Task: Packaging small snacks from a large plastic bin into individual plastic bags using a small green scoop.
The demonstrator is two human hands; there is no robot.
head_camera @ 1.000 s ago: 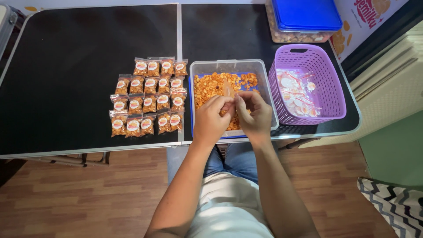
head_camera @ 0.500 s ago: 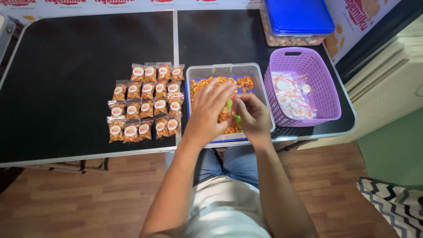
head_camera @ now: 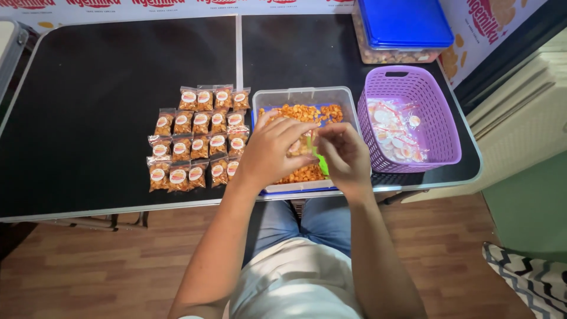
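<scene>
Hands meet over the clear rectangular plastic tub of orange-brown fried snack (head_camera: 304,97), which sits at the near edge of the black folding table (head_camera: 88,94), right in front of the person. Left hand (head_camera: 269,150) is spread fairly wide, fingers fanned out above the snack and touching a small clear plastic pouch (head_camera: 304,143) held upright between both hands. Right hand (head_camera: 345,155) is curled narrow, pinching a small bright green scoop (head_camera: 321,162) w/ the tip pointing at the pouch; can't tell how full the pouch is.

Just left of the tub, approx. four rows of small sealed snack packets w/ round white-and-red stickers (head_camera: 198,139) lie flat. Just right of the tub, a purple slotted plastic basket (head_camera: 440,118) holds empty stickered pouches (head_camera: 394,131). Farther back, a clear container w/ blue lid (head_camera: 404,23) stands at the table's far edge.
</scene>
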